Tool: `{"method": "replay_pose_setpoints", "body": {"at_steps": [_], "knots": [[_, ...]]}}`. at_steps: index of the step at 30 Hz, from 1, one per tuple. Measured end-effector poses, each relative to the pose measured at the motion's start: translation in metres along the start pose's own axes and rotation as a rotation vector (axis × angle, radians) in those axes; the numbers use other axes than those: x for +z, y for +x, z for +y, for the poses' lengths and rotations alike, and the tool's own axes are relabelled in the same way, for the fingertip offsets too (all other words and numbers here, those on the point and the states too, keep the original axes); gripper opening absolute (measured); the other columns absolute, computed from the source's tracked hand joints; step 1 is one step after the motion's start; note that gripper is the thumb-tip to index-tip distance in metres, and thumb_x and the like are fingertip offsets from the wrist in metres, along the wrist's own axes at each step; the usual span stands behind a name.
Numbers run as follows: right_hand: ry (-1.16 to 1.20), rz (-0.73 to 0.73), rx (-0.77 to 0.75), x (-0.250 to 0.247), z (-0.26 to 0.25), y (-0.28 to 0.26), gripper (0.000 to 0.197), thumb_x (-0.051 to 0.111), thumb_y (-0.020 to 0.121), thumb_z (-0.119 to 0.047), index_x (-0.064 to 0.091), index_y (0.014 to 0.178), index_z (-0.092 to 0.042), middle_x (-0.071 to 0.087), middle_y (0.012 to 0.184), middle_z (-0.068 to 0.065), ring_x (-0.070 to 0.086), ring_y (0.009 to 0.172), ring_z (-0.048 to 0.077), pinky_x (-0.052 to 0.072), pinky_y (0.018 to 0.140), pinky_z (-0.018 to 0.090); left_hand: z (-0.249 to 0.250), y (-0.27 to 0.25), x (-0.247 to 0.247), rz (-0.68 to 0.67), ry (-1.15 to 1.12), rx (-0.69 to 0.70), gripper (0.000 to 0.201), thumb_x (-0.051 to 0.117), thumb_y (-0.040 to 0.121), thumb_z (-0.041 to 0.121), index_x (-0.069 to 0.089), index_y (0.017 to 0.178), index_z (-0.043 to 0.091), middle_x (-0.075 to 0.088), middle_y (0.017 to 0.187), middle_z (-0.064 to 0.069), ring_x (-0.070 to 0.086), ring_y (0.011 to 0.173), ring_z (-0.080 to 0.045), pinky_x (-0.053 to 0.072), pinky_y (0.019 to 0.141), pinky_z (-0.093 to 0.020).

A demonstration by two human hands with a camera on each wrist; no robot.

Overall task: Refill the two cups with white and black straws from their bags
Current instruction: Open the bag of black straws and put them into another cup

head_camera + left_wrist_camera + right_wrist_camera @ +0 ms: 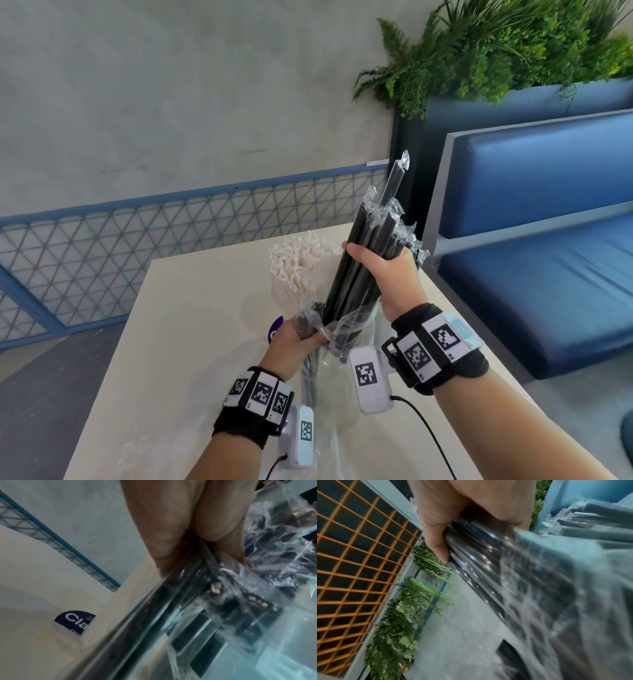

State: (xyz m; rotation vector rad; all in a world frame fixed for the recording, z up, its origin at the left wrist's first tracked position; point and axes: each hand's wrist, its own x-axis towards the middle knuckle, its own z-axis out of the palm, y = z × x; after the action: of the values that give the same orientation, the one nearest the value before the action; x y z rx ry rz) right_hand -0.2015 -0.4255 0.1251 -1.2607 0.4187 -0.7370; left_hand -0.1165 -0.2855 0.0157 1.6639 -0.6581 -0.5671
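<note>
My right hand (376, 270) grips a thick bundle of black straws (359, 240), each in clear wrap, and holds it upright and tilted right above the table. In the right wrist view my fingers (436, 531) curl round the same black straws (479, 563). Lower down, my left hand (298, 339) pinches the crumpled mouth of the clear bag (318, 404), where the bundle's lower end and a few more black straws sit. The left wrist view shows the bag (223, 615) under my fingers (168, 536). White straws (294, 263) stand upright behind my left hand; their cup is mostly hidden.
The cream table (191, 342) has a purple label (275, 329) near my left hand. A blue padded bench (548, 274) lies to the right, with a planter of ferns (496, 44) behind it. A blue mesh railing (137, 246) runs along the far left.
</note>
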Motion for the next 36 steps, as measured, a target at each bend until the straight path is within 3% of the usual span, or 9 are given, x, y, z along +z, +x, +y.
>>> {"method": "replay_pose_setpoints", "body": {"at_steps": [8,11,14,17,21,26,29,33,36], "knots": [[0.188,0.169,-0.013,-0.008,-0.024,0.018,0.019,0.069,0.079,-0.007,0.064,0.096,-0.005,0.066,0.083,0.007,0.065,0.080,0.022,0.056,0.078,0.038,-0.003,0.003,0.001,0.028,-0.045,-0.003,0.018,0.066,0.082,0.010,0.067,0.100,0.006,0.071,0.090,0.007,0.066,0.081,0.005,0.047,0.071,-0.006],[0.257,0.258,0.009,-0.015,-0.032,0.024,0.032,0.069,0.079,-0.011,0.062,0.108,0.002,0.065,0.084,0.007,0.065,0.080,0.023,0.057,0.074,0.036,-0.002,0.006,0.003,0.062,-0.030,-0.019,0.012,0.065,0.083,0.006,0.065,0.094,0.008,0.069,0.081,0.010,0.066,0.075,0.004,0.047,0.071,-0.011],[0.288,0.326,0.008,-0.028,-0.044,0.034,0.041,0.070,0.078,-0.018,0.060,0.113,0.000,0.066,0.086,0.005,0.067,0.077,0.020,0.056,0.062,0.031,-0.009,0.009,0.000,0.156,-0.020,-0.057,0.007,0.065,0.083,0.002,0.063,0.090,0.001,0.066,0.077,-0.003,0.063,0.074,-0.012,0.047,0.070,-0.018],[0.411,0.347,0.009,-0.040,-0.055,0.038,0.045,0.072,0.075,-0.015,0.059,0.114,0.002,0.066,0.082,0.006,0.070,0.066,0.016,0.055,0.058,0.027,-0.013,0.010,0.000,0.218,-0.025,-0.080,0.007,0.070,0.079,0.007,0.066,0.080,0.013,0.068,0.073,0.002,0.063,0.072,-0.010,0.048,0.066,-0.016],[0.448,0.388,-0.031,-0.053,-0.063,0.041,0.047,0.069,0.077,-0.011,0.054,0.119,0.004,0.064,0.076,0.005,0.068,0.058,0.014,0.054,0.055,0.025,-0.015,0.010,0.001,0.301,0.045,-0.091,0.010,0.075,0.076,0.015,0.066,0.072,0.011,0.067,0.067,-0.002,0.064,0.069,-0.020,0.049,0.068,-0.030],[0.402,0.434,-0.101,-0.071,-0.078,0.049,0.052,0.069,0.074,-0.012,0.053,0.120,0.006,0.063,0.075,0.005,0.067,0.063,0.016,0.056,0.062,0.029,-0.010,0.006,0.001,0.370,0.064,-0.058,0.016,0.071,0.079,0.013,0.062,0.069,0.020,0.064,0.066,0.005,0.060,0.066,-0.011,0.043,0.062,-0.023],[0.377,0.468,-0.166,-0.077,-0.088,0.052,0.047,0.068,0.072,-0.009,0.056,0.114,0.009,0.062,0.076,0.007,0.065,0.067,0.020,0.058,0.067,0.035,-0.009,0.005,0.002,0.374,0.064,-0.048,0.017,0.070,0.080,0.011,0.061,0.068,0.021,0.064,0.067,0.005,0.060,0.067,-0.012,0.044,0.066,-0.025],[0.199,0.518,-0.249,-0.080,-0.099,0.055,0.017,0.071,0.069,-0.011,0.061,0.082,-0.007,0.063,0.079,0.009,0.063,0.075,0.026,0.058,0.075,0.050,-0.008,0.006,0.002,0.373,0.049,-0.037,0.017,0.070,0.080,0.012,0.061,0.067,0.020,0.064,0.067,0.003,0.061,0.068,-0.016,0.044,0.067,-0.026],[0.071,0.518,-0.317,-0.070,-0.091,0.058,0.018,0.074,0.067,-0.013,0.063,0.082,-0.014,0.067,0.082,0.005,0.067,0.080,0.024,0.058,0.079,0.045,-0.005,0.007,0.003,0.355,0.006,-0.021,0.013,0.071,0.080,0.013,0.062,0.070,0.017,0.066,0.070,-0.002,0.062,0.071,-0.019,0.046,0.068,-0.027]]}}
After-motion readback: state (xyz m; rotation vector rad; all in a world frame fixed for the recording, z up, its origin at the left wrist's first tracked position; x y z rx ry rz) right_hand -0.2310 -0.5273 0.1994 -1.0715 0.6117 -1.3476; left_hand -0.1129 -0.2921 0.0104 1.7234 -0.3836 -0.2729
